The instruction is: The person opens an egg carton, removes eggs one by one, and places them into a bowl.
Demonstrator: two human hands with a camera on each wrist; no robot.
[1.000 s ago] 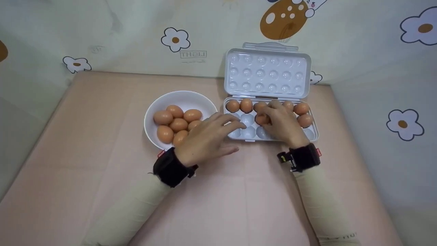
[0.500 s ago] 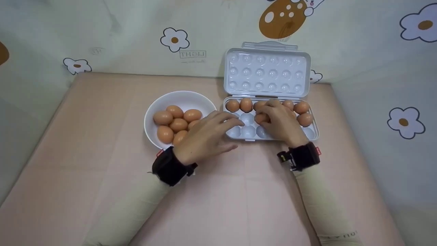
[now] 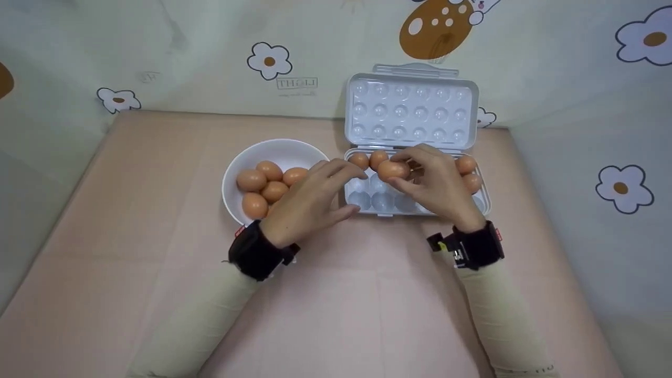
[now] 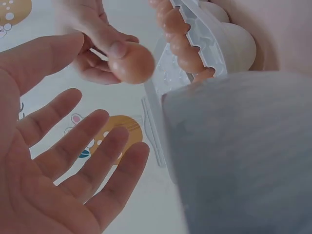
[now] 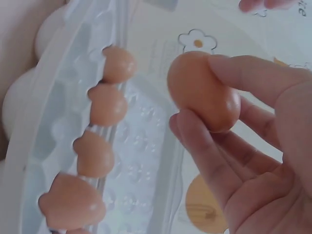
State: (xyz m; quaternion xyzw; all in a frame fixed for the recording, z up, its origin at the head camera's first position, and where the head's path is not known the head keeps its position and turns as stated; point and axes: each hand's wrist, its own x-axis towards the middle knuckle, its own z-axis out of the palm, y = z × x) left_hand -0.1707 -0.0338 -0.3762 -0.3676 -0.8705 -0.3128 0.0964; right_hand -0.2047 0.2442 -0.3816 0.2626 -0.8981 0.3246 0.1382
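Note:
A white plastic egg tray (image 3: pixel 386 209) with its lid (image 3: pixel 412 110) standing open lies on the pink table, with brown eggs (image 3: pixel 360 160) in its far row and at its right end (image 3: pixel 471 182). My right hand (image 3: pixel 436 184) pinches one brown egg (image 3: pixel 392 170) (image 5: pixel 204 91) (image 4: pixel 130 62) between thumb and fingers, lifted just above the tray's middle cells. My left hand (image 3: pixel 310 202) (image 4: pixel 63 161) hovers open, fingers spread, between the white bowl (image 3: pixel 278 152) and the tray's left end, holding nothing. The bowl holds several brown eggs (image 3: pixel 251 180).
The pink table (image 3: pixel 157 252) is bounded by walls draped in a flower-patterned cloth (image 3: pixel 270 60) at the back and both sides. Black wrist straps (image 3: pixel 254 252) sit on both forearms. Bare pink surface lies in front of the tray and to the bowl's left.
My right hand has lifted an egg out of the tray's middle row and raised it slightly leftward. My left hand has drawn back a little from the tray, fingers still spread.

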